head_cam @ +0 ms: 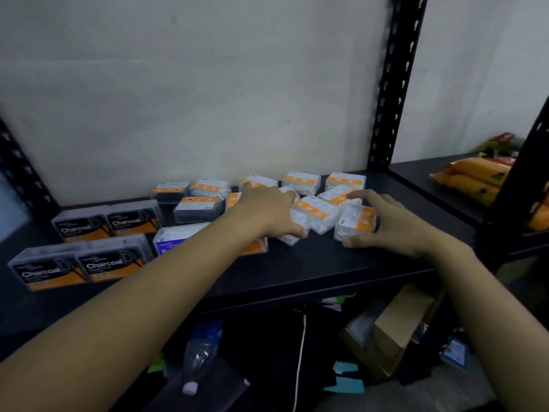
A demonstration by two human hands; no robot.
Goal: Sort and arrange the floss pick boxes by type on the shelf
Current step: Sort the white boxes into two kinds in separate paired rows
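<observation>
A black metal shelf [312,263] with perforated uprights carries all the floss pick boxes. The sorting looks partly done. Four dark rectangular plastic Charcoal boxes [113,263] with orange bands already sit in neat pairs at the near left. The clear plastic boxes with orange-and-white labels [303,181] lie loosely from the middle to the right, some in a rough far row and others skewed. One clear blue-labelled box [172,239] sits alone just right of the Charcoal group, partly hidden by the forearm.

The step in hand appears to be gathering the skewed orange-and-white boxes. The left hand [267,212] reaches across, its fingers curled over a small clear middle box [294,230] with the thumb at its near edge. The right hand [395,227] grips the tilted rightmost box [355,223], thumb at the near corner and fingers spread over its far side.

The next move likely calls for squaring both boxes up and setting them against the far row, labels facing alike. The boxes look light, smooth and easy to slide.
</observation>
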